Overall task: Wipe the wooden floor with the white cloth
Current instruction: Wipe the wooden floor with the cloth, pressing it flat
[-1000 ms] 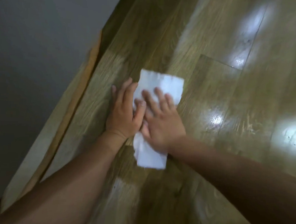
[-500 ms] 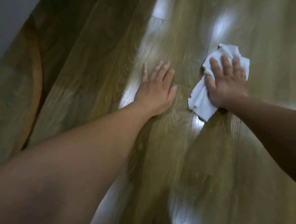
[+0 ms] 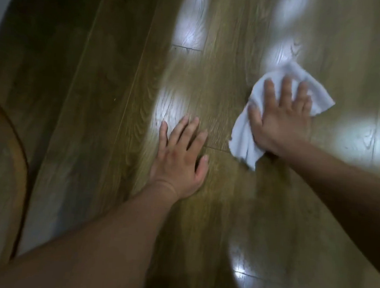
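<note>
The white cloth (image 3: 243,136) lies crumpled on the wooden floor (image 3: 211,89) at the right of the head view. My right hand (image 3: 280,118) presses flat on top of it, fingers spread and pointing away from me, covering its middle. My left hand (image 3: 181,161) rests palm down on the bare planks to the left of the cloth, a short gap away, fingers apart and holding nothing. Both forearms reach in from the bottom corners.
A curved brown wooden edge (image 3: 19,152) shows at the lower left, with a darker band of floor (image 3: 55,67) beside it. A strip of grey wall (image 3: 1,0) sits in the top left corner. Bright light reflections dot the planks.
One second ago both hands lay on the flat cloth near the wall. The right hand has since swept the cloth rightward, bunching it, while the left hand stays planted on the bare floor.
</note>
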The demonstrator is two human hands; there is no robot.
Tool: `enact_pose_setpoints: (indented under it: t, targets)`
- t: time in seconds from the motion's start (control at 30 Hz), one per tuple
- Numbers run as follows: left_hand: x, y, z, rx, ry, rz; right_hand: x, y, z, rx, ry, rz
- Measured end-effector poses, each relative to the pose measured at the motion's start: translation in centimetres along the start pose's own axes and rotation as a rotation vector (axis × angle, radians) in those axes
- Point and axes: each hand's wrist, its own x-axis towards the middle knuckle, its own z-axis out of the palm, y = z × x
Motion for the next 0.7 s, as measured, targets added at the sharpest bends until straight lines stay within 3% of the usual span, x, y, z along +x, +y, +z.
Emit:
enact_pose_setpoints:
  t: [0.13,0.2,0.3,0.4,0.6,0.7]
  targets:
    - [0.1,0.0,0.0,-0.009,-0.014,-0.001,6.5,-3.8,-0.4,0.104,-0.017,0.186]
    - [-0.1,0.0,-0.2,-0.024,-0.021,0.008,2.7,-5.4,0.5,0.075,-0.018,0.088]
    - [0.1,-0.1,-0.1,-0.035,-0.016,0.012,-5.7,-5.9,1.4,0.018,-0.026,-0.203]
    - [0.0,-0.4,0.4,-0.049,0.018,0.026,-4.9,-4.6,1.3,0.003,-0.033,-0.341]
    - [0.1,-0.3,0.5,-0.068,0.055,0.043,8.9,-7.8,-0.5,-0.021,-0.005,-0.266]
    - [-0.2,-0.4,0.8,-0.055,0.08,0.048,9.1,-9.9,-0.9,0.007,-0.056,-0.231]
